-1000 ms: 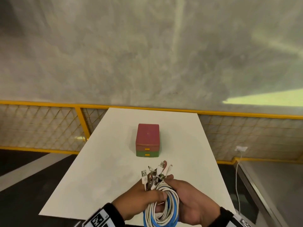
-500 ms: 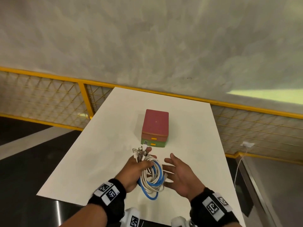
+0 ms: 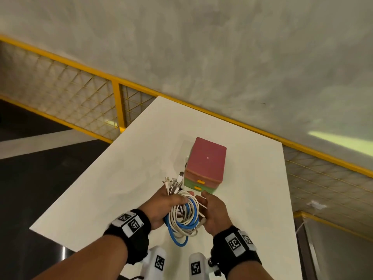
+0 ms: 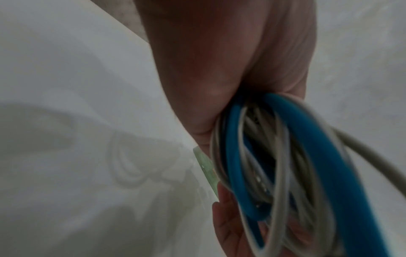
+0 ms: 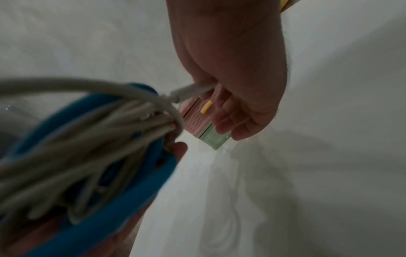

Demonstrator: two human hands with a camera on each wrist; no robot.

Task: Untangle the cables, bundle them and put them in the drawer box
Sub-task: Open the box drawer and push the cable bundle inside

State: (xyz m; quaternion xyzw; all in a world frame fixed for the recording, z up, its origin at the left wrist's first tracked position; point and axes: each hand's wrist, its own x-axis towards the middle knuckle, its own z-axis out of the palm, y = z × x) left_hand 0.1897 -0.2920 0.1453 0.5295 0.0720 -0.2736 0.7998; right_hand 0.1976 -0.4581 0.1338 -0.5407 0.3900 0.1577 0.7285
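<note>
We hold the coil [image 3: 182, 216] of white and blue cables above the near part of the table [image 3: 125, 178], our left hand [image 3: 163, 207] wrapped round its far-left side where the loops gather, the plugs [image 3: 171, 183] fanning out past our knuckles. Our right hand [image 3: 212, 211] sits just beside the coil on its right, fingers loosely extended toward the box [image 3: 204, 164]; from the right wrist view a white cable end seems to pass under those fingers, but we cannot tell whether they pinch it.

The box stands a little farther off, both drawers closed, with the orange tabs [image 3: 200, 181] facing us.

We judge the coil light and floppy. The blue cable looks thicker and springier, so it will want to open out once our grip loosens, and a low blue loop already hangs free at the near side. The best hold is where we have it, across all the loops at once. The plugs are the stiff bits likely to snag on the drawer's edge.
</note>
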